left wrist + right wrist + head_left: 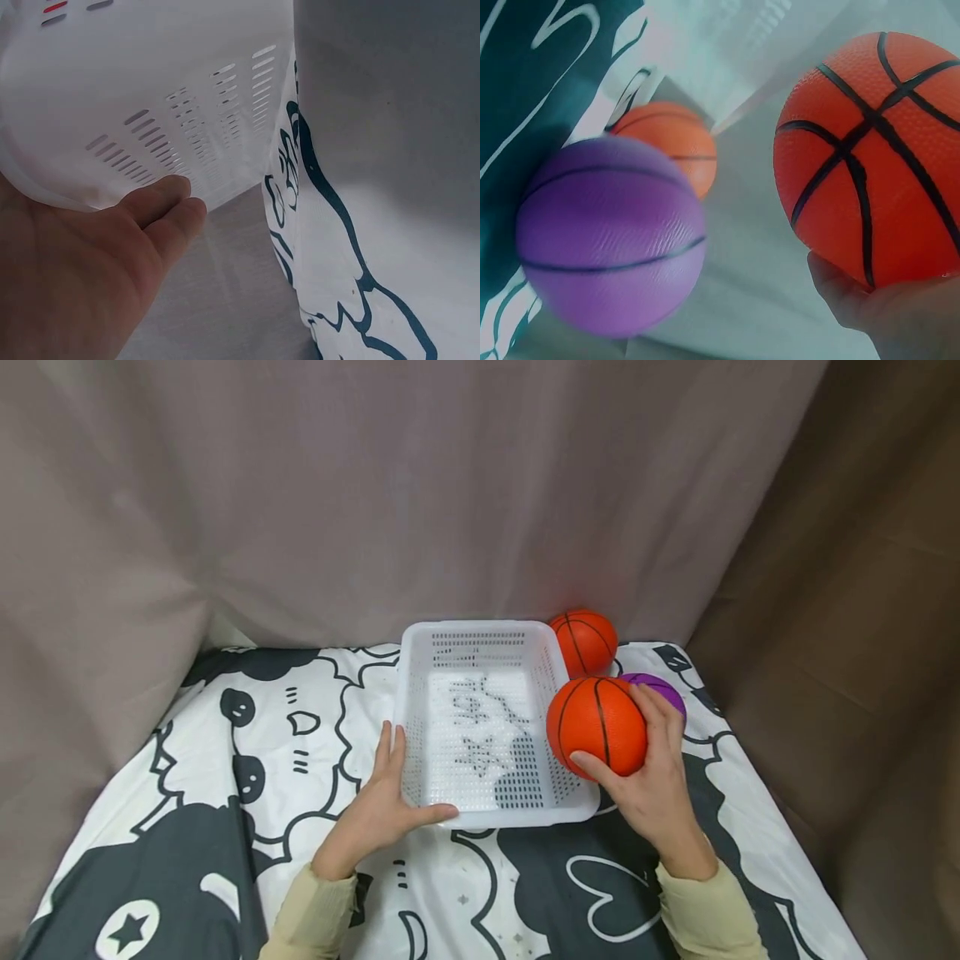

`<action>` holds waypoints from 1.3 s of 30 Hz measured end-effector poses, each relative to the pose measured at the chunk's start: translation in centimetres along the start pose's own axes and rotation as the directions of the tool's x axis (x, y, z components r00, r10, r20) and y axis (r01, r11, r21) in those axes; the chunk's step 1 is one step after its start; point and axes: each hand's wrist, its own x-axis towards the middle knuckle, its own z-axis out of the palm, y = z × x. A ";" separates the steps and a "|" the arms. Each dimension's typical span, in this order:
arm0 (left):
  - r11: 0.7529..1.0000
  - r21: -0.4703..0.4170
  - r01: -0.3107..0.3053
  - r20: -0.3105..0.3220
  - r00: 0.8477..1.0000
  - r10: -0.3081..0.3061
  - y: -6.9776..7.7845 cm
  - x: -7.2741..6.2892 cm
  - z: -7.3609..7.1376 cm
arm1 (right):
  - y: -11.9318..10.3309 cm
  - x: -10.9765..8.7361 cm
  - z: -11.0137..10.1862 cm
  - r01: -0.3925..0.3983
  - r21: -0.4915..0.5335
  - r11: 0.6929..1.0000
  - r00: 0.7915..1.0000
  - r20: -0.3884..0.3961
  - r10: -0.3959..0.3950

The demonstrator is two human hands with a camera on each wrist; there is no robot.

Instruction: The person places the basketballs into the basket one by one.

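A white perforated plastic basket (pixel 480 718) stands on the patterned cloth. At its front left corner is my left hand (pixel 378 818): the fingers lie straight along the outer side wall, the thumb along the front rim. The left wrist view shows two fingertips (pixel 176 191) against the slotted wall. My right hand (pixel 656 785) grips an orange toy basketball (pixel 592 727) with black lines, thumb on the near side and fingers on the right. This ball overlaps the basket's right rim in the head view. Part of the thumb shows under the ball in the right wrist view.
Behind the held ball, a second orange ball (pixel 585 639) rests beside the basket's back right corner. A purple ball (pixel 611 236) lies to the right, partly hidden by my right hand in the head view. Grey-brown curtains (pixel 450 485) hang behind and at both sides.
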 end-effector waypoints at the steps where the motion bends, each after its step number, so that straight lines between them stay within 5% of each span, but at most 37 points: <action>1: 1.000 0.004 -0.003 -0.007 1.000 0.003 0.0 0.0 0.0 | -0.1 0.1 0.3 0.012 0.010 1.000 1.000 0.007 -0.012; 15: 1.000 0.023 -0.002 -0.017 1.000 0.002 -0.1 0.5 0.5 | -0.3 0.4 3.2 0.116 0.024 0.993 0.991 0.065 -0.117; 25: 1.000 0.017 -0.011 -0.015 1.000 0.011 0.0 0.6 0.8 | -0.3 0.0 4.8 0.038 -0.004 0.999 0.980 0.194 -0.036; 39: 0.999 0.049 0.004 -0.039 0.999 -0.002 -0.2 0.1 0.4 | 0.1 0.5 7.2 0.028 -0.073 0.997 0.921 0.389 0.003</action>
